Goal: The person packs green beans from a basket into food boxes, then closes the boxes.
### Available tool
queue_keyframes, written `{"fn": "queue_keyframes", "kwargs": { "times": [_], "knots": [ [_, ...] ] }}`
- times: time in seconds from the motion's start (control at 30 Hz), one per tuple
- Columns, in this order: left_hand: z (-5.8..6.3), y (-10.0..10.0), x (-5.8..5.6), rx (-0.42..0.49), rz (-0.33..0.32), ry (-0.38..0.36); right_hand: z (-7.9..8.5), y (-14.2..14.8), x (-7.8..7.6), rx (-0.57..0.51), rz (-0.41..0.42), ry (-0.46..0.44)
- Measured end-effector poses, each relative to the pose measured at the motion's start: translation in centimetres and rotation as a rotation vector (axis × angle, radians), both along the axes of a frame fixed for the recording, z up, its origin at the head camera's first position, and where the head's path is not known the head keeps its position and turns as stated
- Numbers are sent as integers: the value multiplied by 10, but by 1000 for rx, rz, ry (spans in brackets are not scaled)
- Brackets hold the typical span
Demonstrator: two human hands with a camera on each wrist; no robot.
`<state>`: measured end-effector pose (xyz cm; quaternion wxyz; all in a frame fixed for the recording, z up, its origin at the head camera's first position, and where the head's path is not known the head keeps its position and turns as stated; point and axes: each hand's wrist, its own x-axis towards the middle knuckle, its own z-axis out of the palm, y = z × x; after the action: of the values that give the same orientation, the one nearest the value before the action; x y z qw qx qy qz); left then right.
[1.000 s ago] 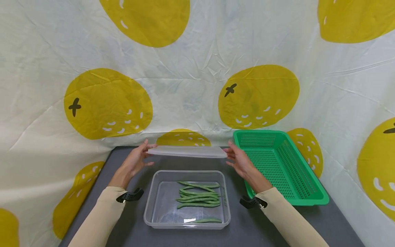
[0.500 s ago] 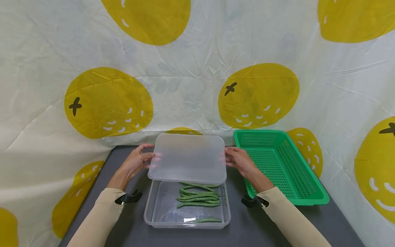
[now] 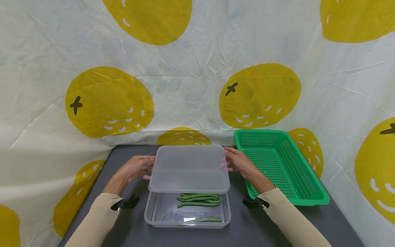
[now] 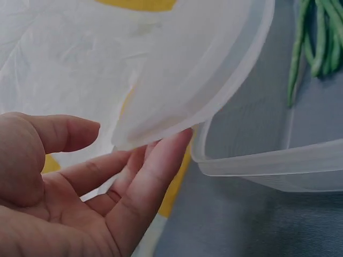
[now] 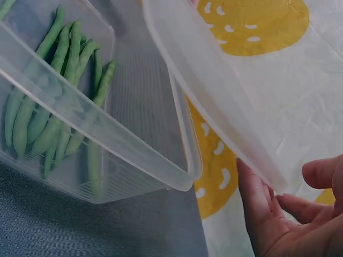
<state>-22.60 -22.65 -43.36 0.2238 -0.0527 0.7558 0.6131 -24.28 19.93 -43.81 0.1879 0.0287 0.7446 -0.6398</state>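
A translucent plastic lid [image 3: 189, 168] is held tilted above the back part of a clear food container [image 3: 187, 225]. Several green beans [image 3: 198, 200] lie inside, some hidden under the lid. My left hand [image 3: 133, 168] is at the lid's left edge; in the left wrist view its fingertips [image 4: 179, 143] touch the underside while the thumb stands off. On the other side, my right hand [image 3: 242, 163] supports the lid's right edge on extended fingers [image 5: 253, 184], its thumb also apart from the plastic.
A green perforated basket [image 3: 313, 199] stands on the dark table [image 3: 234, 233] at the right. Behind and around the table hangs a white sheet [image 3: 185, 103] printed with yellow fruit shapes.
The lid was nearly edge-on behind the container; it has tipped to show its broad top and come down and nearer, covering the back of the container. Both hands moved with it.
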Motion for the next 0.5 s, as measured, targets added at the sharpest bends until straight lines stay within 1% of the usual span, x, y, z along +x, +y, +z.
{"fn": "queue_keyframes", "kwargs": {
  "times": [0.17, 0.23, 0.4, 0.5],
  "knots": [
    [-2, 0, 13, -33, -14, 0, 0, 0, 5, 73, 45, 8],
    [-2, 0, 19, -41, -5, -3, 1, 0, 8, 113, 66, 15],
    [-5, 2, 36, -77, -2, -2, 5, -3, 19, 227, 117, 32],
    [-8, 5, 47, -111, -16, 10, 7, -5, 25, 293, 143, 45]
  ]
}}
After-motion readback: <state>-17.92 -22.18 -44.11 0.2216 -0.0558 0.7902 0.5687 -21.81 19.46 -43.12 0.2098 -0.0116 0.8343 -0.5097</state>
